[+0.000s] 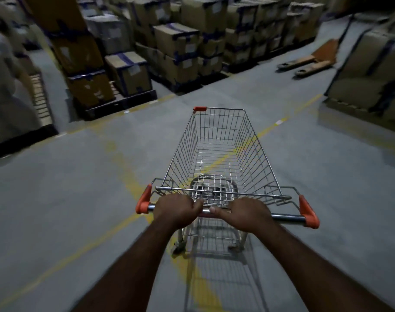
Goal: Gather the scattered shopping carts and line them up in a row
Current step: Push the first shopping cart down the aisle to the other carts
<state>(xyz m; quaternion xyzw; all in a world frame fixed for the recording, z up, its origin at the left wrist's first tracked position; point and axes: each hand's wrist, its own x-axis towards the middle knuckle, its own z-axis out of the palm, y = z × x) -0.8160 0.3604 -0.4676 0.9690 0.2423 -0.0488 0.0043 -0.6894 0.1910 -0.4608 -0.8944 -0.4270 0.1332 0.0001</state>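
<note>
Warehouse floor (pixel 68 199): one shopping cart (pixel 221 149); left hand (pixel 176 209), right hand (pixel 248 213) both clenched around handle bar (pixel 286 218); one pallet jack (pixel 311 59) beyond.

Dim, blurred edges (wide-angle bend)

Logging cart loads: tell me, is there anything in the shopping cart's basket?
No, the shopping cart basket shows only bare wire and floor beneath it.

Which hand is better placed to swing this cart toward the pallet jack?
Probably the left hand: it grips the cart handle's left half, opposite the pallet jack far right. Pushing there should turn the nose right, while the right hand steadies.
</note>
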